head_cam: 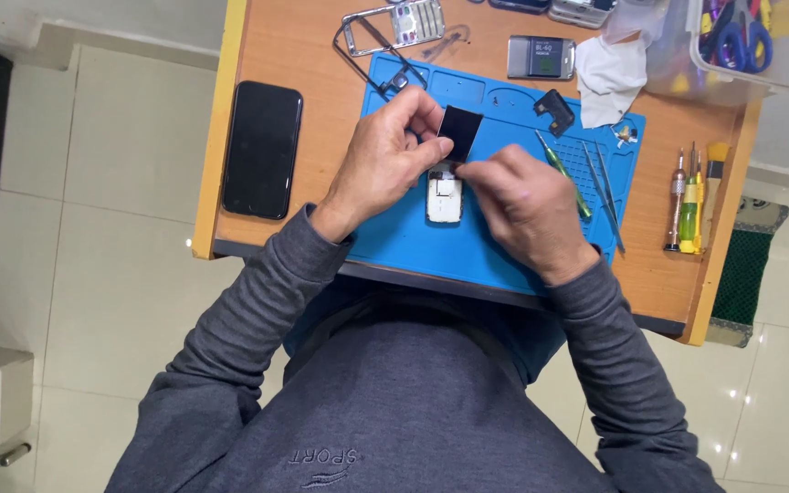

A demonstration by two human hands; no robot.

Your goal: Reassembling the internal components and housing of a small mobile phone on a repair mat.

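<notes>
While the left hand (381, 164) pinches the black screen panel (459, 132), right-hand fingers (481, 169) grip the white phone body (444, 196) (best kept flat on the blue mat (413, 237)).

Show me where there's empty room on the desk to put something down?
Bare wood lies between the black smartphone and the blue rubber work mat. Another patch sits right of the mat, below the upright screwdrivers. The mat's middle is crowded by the left hand and right hand.

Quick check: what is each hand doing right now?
Left hand: closed, pinching the small black screen panel.
Right hand: closed, fingertips at the white phone body on the blue mat.
</notes>
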